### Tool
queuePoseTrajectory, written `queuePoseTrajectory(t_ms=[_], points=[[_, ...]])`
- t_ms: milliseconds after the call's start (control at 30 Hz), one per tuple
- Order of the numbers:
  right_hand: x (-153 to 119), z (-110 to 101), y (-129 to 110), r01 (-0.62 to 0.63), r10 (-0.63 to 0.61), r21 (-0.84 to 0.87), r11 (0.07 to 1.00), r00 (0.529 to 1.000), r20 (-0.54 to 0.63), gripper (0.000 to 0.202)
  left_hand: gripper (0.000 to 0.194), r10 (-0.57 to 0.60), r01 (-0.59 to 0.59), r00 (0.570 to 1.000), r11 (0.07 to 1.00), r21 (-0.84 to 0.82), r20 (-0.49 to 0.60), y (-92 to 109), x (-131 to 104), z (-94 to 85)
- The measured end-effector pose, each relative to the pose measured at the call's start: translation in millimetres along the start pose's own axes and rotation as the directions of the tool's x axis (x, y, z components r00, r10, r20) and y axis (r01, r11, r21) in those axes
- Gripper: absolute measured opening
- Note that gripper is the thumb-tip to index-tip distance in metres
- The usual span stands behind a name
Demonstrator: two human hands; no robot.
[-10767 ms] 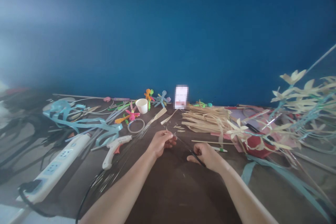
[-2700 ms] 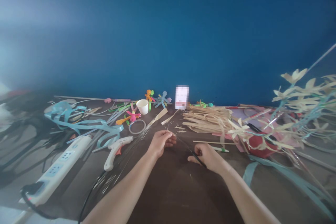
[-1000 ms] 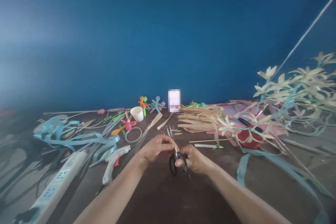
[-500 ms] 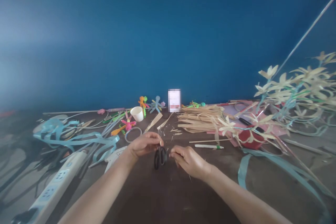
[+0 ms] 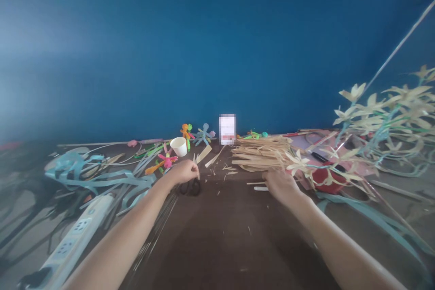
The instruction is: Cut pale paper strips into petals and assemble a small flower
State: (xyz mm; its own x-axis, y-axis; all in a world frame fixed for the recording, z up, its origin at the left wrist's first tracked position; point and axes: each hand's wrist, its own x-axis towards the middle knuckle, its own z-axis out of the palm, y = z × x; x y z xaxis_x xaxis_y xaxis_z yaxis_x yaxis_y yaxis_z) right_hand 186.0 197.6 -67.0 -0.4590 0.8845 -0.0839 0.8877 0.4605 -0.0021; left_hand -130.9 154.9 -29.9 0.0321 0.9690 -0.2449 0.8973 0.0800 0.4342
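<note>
My left hand (image 5: 185, 172) is closed around a pair of scissors (image 5: 190, 187). Their black handle loops stick out below the hand and the tips show just above it. Over on the right, my right hand (image 5: 281, 185) reaches to the front edge of a pile of pale dry strips (image 5: 260, 152). Its fingers point down and are partly hidden, so I cannot make out what they touch. A white pen (image 5: 261, 188) lies partly under this hand, with a thin stick (image 5: 254, 183) beside it.
A white cup (image 5: 178, 146) and pipe-cleaner figures (image 5: 167, 159) stand behind my left hand. Blue ribbon (image 5: 102, 180) and a power strip (image 5: 76, 235) lie at left. Strip flowers (image 5: 390, 104) and a red object (image 5: 328, 177) are at right. A blurred screen (image 5: 227, 129) stands at the back.
My hands have moved apart. The left went left and away from me with the scissors. The right went right, to the dry strips.
</note>
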Motion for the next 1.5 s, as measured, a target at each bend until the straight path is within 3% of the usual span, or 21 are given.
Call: queuePoseTrajectory(t_ms=[100,200,267,333,400,467,500,567,667,733,833,967,1167,1333,1500], points=[[5,2,2,-0.005,0.005,-0.013,1.000,1.000,0.001,0.023,0.014,-0.031,0.032,0.999,0.998,0.045,-0.012,0,2,-2.9],[6,-3,1,0.004,-0.005,-0.013,1.000,1.000,-0.028,0.022,0.012,-0.024,0.026,0.988,1.000,0.010,-0.151,6,-2,-6.3],[2,-11,-5,0.036,-0.034,0.013,0.999,0.996,-0.082,0.021,0.013,-0.005,-0.028,0.953,0.994,-0.102,-0.303,15,-7,-3.2],[-6,-23,-17,0.110,-0.076,0.135,0.985,0.969,-0.237,0.019,0.016,-0.031,-0.113,0.918,0.935,-0.337,-0.395,29,-12,8.7],[-14,-33,-35,0.230,-0.056,0.363,0.903,0.900,-0.432,0.018,0.023,-0.155,-0.128,0.930,0.714,-0.689,-0.333,47,-17,29.1],[-19,-38,-53,0.336,0.009,0.614,0.715,0.873,-0.488,0.017,0.025,-0.245,-0.133,0.942,0.352,-0.926,-0.229,65,-20,53.3],[-20,-38,-62,0.356,0.026,0.727,0.587,0.889,-0.457,0.017,0.024,-0.252,-0.145,0.949,0.179,-0.973,-0.188,72,-21,64.9],[-18,-30,-76,0.305,0.028,0.898,0.318,0.943,-0.330,0.018,0.024,-0.250,-0.140,0.960,-0.054,-0.989,-0.122,83,-23,84.0],[-11,-9,-89,0.160,0.030,0.986,0.039,0.986,-0.162,0.027,0.022,-0.255,-0.132,0.964,-0.193,-0.972,-0.080,86,-23,101.5],[-7,4,-93,0.126,0.034,0.992,-0.026,0.992,-0.125,0.030,0.021,-0.243,-0.131,0.967,-0.211,-0.969,-0.078,84,-23,108.4],[-5,14,-97,0.131,0.052,0.991,-0.032,0.990,-0.129,0.029,0.022,-0.211,-0.126,0.974,-0.216,-0.968,-0.080,80,-22,116.1],[-6,15,-97,0.145,0.095,0.988,-0.055,0.986,-0.139,0.027,0.028,-0.203,-0.101,0.978,-0.229,-0.968,-0.054,80,-22,121.7],[-10,15,-98,0.136,0.067,0.966,-0.219,0.990,-0.125,0.033,0.030,-0.203,-0.117,0.977,-0.289,-0.950,-0.058,84,-23,122.3],[-10,16,-101,0.135,0.050,0.978,-0.160,0.990,-0.128,0.031,0.027,-0.164,-0.134,0.982,-0.258,-0.957,-0.093,85,-25,124.2],[-8,16,-97,0.152,0.086,0.984,-0.089,0.986,-0.144,0.025,0.032,-0.202,-0.119,0.974,-0.087,-0.989,-0.099,79,-27,119.4]])
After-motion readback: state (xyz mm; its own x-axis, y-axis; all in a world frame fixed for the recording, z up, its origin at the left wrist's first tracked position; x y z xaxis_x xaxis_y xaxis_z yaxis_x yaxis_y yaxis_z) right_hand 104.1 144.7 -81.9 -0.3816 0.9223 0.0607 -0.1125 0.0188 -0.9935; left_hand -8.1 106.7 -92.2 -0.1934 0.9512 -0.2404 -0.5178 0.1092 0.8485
